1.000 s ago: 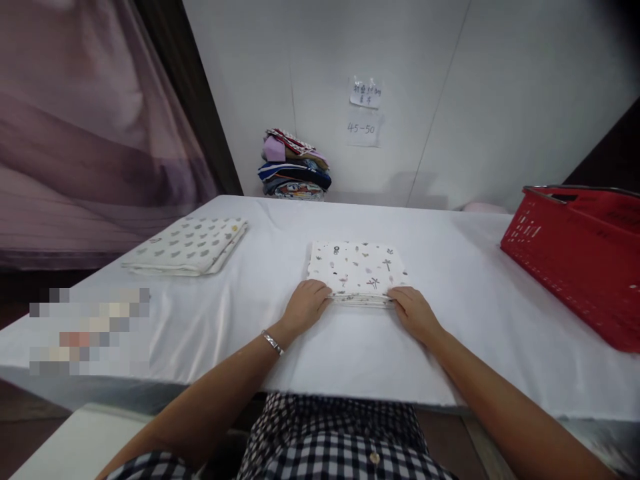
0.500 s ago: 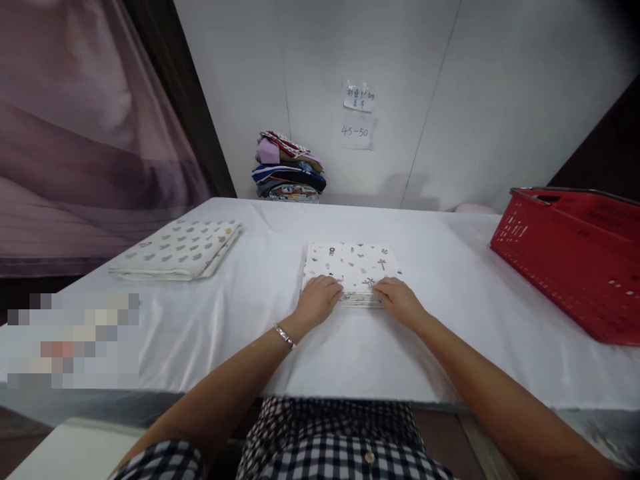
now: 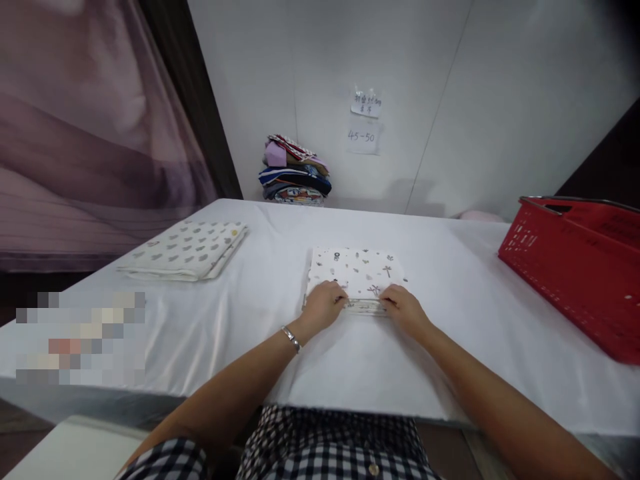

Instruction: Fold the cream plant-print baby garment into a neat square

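A folded white cloth with small printed figures (image 3: 356, 272) lies on the white table (image 3: 270, 333) in front of me. My left hand (image 3: 324, 305) grips its near edge at the left, fingers curled over the fold. My right hand (image 3: 403, 308) grips the same near edge at the right. A silver bracelet (image 3: 291, 338) sits on my left wrist. Both forearms reach in from the bottom of the view.
Another folded white cloth with grey spots (image 3: 187, 249) lies at the left. A red plastic basket (image 3: 580, 263) stands at the right edge. A stack of coloured fabrics (image 3: 294, 170) rests against the back wall under two paper notes (image 3: 363, 121).
My two hands have moved closer together along the cloth's near edge. The view shifted slightly; the cloth stays in place.
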Demonstrator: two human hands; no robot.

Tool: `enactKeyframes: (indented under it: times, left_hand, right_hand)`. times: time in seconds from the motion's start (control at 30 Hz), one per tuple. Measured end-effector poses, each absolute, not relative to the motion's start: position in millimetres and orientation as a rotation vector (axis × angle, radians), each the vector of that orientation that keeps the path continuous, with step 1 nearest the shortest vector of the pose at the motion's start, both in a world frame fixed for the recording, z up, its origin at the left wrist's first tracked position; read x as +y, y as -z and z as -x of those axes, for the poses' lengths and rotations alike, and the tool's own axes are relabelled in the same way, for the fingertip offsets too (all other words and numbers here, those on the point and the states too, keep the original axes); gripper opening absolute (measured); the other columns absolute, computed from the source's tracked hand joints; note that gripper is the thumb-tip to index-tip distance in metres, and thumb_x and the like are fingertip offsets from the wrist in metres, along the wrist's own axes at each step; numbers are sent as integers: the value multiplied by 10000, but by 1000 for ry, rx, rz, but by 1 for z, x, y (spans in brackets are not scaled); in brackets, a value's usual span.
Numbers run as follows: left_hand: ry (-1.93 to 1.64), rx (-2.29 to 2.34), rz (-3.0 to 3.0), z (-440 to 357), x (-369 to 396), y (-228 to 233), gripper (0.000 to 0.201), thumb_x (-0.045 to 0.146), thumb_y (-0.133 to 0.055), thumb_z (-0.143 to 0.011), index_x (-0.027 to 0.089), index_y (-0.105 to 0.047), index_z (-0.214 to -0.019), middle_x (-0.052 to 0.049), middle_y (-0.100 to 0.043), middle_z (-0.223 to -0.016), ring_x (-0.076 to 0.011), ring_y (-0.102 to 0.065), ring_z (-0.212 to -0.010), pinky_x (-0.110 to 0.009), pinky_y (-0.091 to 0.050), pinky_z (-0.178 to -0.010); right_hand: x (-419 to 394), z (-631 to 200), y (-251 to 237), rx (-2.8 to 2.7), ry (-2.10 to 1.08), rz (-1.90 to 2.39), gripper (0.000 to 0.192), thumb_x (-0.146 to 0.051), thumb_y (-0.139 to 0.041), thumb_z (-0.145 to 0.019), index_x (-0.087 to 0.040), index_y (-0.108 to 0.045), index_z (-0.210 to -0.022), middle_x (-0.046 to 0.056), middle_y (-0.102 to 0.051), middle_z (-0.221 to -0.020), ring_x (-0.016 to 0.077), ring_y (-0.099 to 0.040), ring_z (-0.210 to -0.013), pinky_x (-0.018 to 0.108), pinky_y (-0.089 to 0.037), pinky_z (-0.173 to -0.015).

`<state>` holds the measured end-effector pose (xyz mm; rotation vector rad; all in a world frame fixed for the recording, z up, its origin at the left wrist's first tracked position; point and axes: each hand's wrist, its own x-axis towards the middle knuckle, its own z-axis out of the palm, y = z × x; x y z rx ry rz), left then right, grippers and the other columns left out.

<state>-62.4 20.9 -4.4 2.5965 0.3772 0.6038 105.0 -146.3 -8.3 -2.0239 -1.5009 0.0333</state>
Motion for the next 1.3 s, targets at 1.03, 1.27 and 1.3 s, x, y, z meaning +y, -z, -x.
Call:
enactKeyframes:
  times: [1.03,1.27,1.3]
  left_hand:
    - [-634,263,-2936,82,52,19,368,392,-411,-911,227,-508,-1225,-69,-444,-1374,-250,-353,-1288,-473,-276,-1064]
    - [-456,310,-2969,84,55,11,403,436,-335,-928,236,-509,-1232,-73,-439,-1383,-251,-371,-1282,-488,-270,-1059]
    - [-448,327,-2963,79,53,5,411,452,-333,-925,236,-518,-1221,-79,-440,-1381,-258,-370,-1282,-493,-279,-1050]
  right_hand:
    - [-170,-97,24,-1625,26,1921,267,-212,-412,-889,-225,-634,-1037,85,-602,-1060,205,-554,-982,384,-487,-844]
    - [-168,-94,16,-1515,18,1858,291,-195,-397,-893,-235,-604,-1093,80,-580,-1136,193,-530,-1069,377,-475,-902]
    - [-160,-94,9,-1500,36,1847,295,-201,-393,-894,-236,-601,-1100,78,-576,-1152,193,-521,-1091,381,-466,-918]
